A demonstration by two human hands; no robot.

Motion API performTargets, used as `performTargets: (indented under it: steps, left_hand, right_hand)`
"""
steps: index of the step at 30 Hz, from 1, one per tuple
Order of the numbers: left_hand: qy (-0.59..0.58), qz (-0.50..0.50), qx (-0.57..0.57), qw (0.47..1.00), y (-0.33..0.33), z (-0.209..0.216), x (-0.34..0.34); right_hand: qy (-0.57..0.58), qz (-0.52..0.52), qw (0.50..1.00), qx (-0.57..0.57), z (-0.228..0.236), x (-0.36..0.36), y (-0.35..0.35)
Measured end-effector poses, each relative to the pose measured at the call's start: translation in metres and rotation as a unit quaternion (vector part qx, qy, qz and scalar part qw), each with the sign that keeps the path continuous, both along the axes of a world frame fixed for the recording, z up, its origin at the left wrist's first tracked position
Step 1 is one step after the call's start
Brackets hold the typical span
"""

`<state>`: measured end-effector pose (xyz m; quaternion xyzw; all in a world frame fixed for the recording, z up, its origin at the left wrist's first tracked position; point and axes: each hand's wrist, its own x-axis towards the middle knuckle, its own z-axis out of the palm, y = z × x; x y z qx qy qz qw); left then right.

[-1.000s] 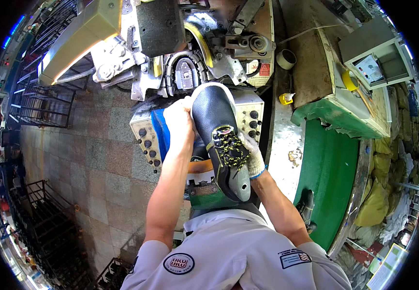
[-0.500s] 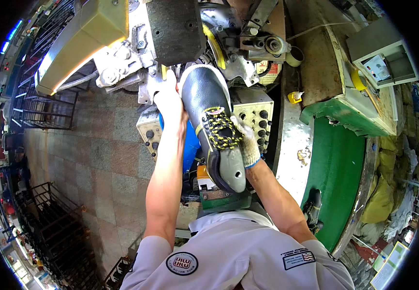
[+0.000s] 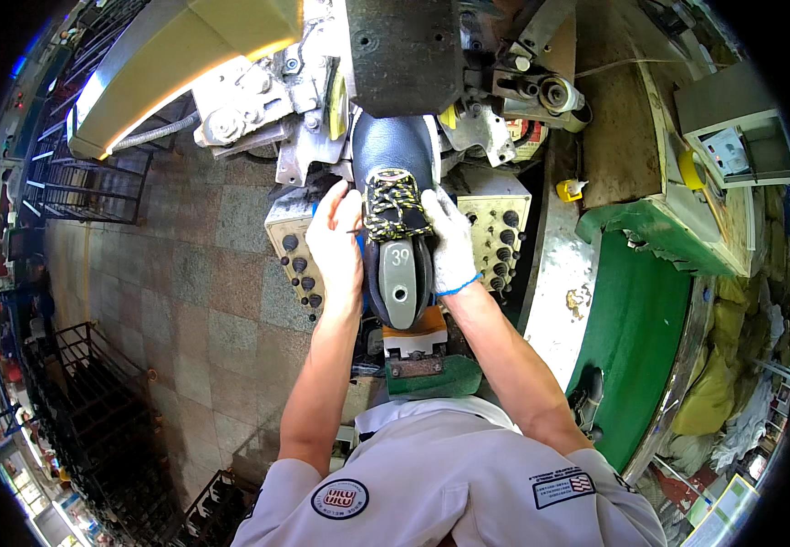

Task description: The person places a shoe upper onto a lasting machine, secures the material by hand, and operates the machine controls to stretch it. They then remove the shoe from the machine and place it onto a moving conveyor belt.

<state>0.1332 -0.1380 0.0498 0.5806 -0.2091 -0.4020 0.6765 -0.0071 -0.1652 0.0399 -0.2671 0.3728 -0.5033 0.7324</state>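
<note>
A black leather shoe upper [image 3: 393,146] with black-and-yellow laces [image 3: 393,208] sits on a grey shoe last [image 3: 400,296], heel end toward me. Its toe reaches in under a dark metal plate [image 3: 404,73] of the machine, which hides the tip. My bare left hand [image 3: 336,242] is closed against the shoe's left side, fingers partly hidden. On the opposite side, my right hand [image 3: 450,239], in a pale knit glove with a blue cuff edge, grips the shoe beside the laces. Metal jaws with yellow strips [image 3: 337,105] flank the toe.
Control boxes with black knobs [image 3: 299,251] [image 3: 504,242] stand left and right below the machine head. A yellowish cover [image 3: 185,64] curves over at upper left. At right are a green surface [image 3: 636,337] and an open grey box [image 3: 746,146]. Dark racks [image 3: 94,410] stand at left.
The shoe has moved forward and turned from a slant to straight, its toe now between the jaws beneath the plate. Both hands moved with it, and the left dropped back from the toe.
</note>
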Motion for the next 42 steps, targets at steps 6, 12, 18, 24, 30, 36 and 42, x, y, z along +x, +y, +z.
performTargets:
  steps: [6,12,18,24,30,36,42]
  left_hand:
    - [0.192,-0.164,0.028,0.967,-0.004,0.006,0.006]
    - [0.32,-0.152,0.035,0.934,0.007,-0.007,-0.01]
    - [0.347,-0.22,-0.053,0.91,-0.005,-0.006,0.003]
    - [0.366,-0.183,0.025,0.912,0.026,-0.009,-0.002]
    - [0.41,-0.284,0.021,0.866,0.025,0.005,-0.006]
    - [0.4,-0.308,0.049,0.862,0.029,0.014,0.008]
    - [0.392,-0.291,0.072,0.87,0.026,0.026,0.006]
  right_hand:
    - [-0.057,-0.007,0.998,0.035,0.004,0.003,-0.008]
    - [0.214,-0.042,0.972,-0.085,-0.011,-0.005,-0.007]
    - [0.101,-0.036,0.994,-0.002,-0.012,-0.004,-0.009]
    - [0.153,-0.077,0.985,-0.02,0.004,0.009,-0.001]
    - [0.435,-0.031,0.885,-0.166,0.017,-0.028,-0.01]
    - [0.569,0.057,0.775,-0.268,0.038,-0.014,-0.052]
    - [0.563,0.021,0.791,-0.237,0.036,-0.006,-0.05]
